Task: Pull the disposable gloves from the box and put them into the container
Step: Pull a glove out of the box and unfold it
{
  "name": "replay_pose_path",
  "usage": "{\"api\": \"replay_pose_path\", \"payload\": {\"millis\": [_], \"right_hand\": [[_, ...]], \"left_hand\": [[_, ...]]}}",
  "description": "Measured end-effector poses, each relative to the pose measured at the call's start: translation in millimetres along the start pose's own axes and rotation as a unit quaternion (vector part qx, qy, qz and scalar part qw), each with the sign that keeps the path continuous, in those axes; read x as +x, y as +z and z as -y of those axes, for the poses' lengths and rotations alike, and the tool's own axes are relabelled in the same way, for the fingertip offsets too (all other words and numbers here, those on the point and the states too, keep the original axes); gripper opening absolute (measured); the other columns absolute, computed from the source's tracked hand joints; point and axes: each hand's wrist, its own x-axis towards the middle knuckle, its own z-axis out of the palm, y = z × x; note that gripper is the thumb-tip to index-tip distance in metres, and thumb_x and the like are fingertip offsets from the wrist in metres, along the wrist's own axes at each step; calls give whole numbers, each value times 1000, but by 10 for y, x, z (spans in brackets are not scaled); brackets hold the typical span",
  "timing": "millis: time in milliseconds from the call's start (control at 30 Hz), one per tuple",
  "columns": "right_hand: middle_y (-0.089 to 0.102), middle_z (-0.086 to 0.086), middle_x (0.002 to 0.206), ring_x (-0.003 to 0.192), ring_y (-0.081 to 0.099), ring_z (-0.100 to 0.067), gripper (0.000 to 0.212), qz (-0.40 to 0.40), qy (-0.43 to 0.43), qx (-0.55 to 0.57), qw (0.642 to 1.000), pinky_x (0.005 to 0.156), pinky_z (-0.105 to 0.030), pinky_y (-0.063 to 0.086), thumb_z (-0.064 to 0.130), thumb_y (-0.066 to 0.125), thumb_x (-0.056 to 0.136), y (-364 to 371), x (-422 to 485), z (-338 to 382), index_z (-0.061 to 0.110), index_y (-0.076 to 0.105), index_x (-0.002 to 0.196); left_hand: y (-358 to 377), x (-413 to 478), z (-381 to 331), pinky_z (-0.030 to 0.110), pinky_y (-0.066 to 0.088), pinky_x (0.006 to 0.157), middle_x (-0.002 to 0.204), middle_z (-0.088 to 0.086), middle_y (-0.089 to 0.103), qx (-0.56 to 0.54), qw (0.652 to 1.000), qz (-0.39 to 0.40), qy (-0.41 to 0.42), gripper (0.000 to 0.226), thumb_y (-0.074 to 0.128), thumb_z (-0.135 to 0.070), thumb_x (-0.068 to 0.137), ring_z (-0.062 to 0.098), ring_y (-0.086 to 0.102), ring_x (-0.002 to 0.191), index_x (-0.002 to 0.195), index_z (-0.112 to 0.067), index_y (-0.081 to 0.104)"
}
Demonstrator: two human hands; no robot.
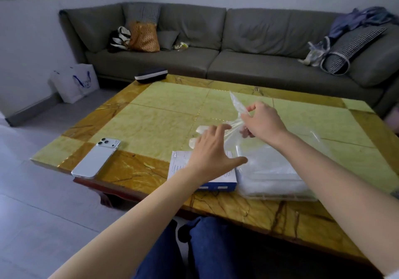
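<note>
White phone [97, 157]; possibly a dark case [151, 75]

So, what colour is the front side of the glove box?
The box front is blue with small white marks; the top is white. Head view.

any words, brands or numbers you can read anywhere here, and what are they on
Nothing here can be read.
On the box under the left hand: faint blue print on the white top, too blurred to read.
On the white bag on the floor: a blue marking, too blurred to read.
On the phone: no text shows.
On the glove pinched by the right hand: no print shows.
</note>
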Motion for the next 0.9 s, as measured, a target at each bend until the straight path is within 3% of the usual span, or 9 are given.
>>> {"api": "replay_pose_path", "payload": {"millis": [67,167,267,367,433,500,633,767,900], "right_hand": [[67,-4,72,60,67,-13,21,20,9,48,999,64,-32,58,13,49,96,-14,-45,29,5,52,115],[70,-10,81,63,69,-18,29,87,18,117,989,58,-26,57,22,45,99,-133,-94,18,5,48,123],[60,-10,122,98,64,-19,58,87,-23,121,989,85,-30,52,43,50,93,-308,-44,-114,9,33,137],[36,3,147,132,34,-7,84,139,-110,64,982,107,-25,29,52,63,75,-395,-61,-188,17,29,143],[41,11,140,125,34,0,81,204,-129,68,968,100,-18,31,46,72,72,-376,-114,-149,22,35,140],[57,12,118,106,53,-2,59,253,-132,96,954,84,-12,44,30,77,75,-327,-142,-143,21,51,127],[68,3,89,86,64,-12,21,305,-106,85,943,81,-23,50,32,72,80,-241,-161,-266,18,67,95],[68,-7,95,93,62,-21,31,290,-86,86,949,91,-34,46,45,63,84,-236,-145,-383,15,70,91],[71,2,85,86,64,-11,35,282,-81,88,952,90,-26,44,46,59,86,-286,-118,-433,14,71,83]], "left_hand": [[27,62,-84,34,35,99,127,-1,48,4,1000,-15,-11,64,68,-42,81,16,46,115,133,-19,38],[-47,173,-70,38,48,91,105,-2,65,-56,998,-37,-20,22,56,-21,93,16,61,95,114,-14,56],[-215,284,-29,28,53,85,80,-9,63,-138,989,39,-25,15,49,-12,96,3,61,75,100,-8,63],[-413,350,-37,18,50,79,78,-7,63,-185,974,132,-17,16,50,-11,95,6,61,75,103,-7,64],[-522,372,-53,19,49,78,81,-4,64,-205,961,187,-1,15,49,-12,96,7,61,78,100,-14,64],[-596,394,-80,15,48,71,82,-2,61,-229,949,218,7,18,45,-10,98,5,57,75,98,-14,63],[-696,447,-67,12,46,61,74,2,49,-229,956,186,-10,22,38,-8,100,7,51,64,93,-13,58],[-700,511,79,16,42,58,67,0,44,-191,972,136,-35,24,36,-15,102,8,45,56,91,-14,58],[-625,543,84,15,51,63,78,1,58,-202,965,160,-36,22,48,-26,96,5,58,64,109,-10,56]]}}
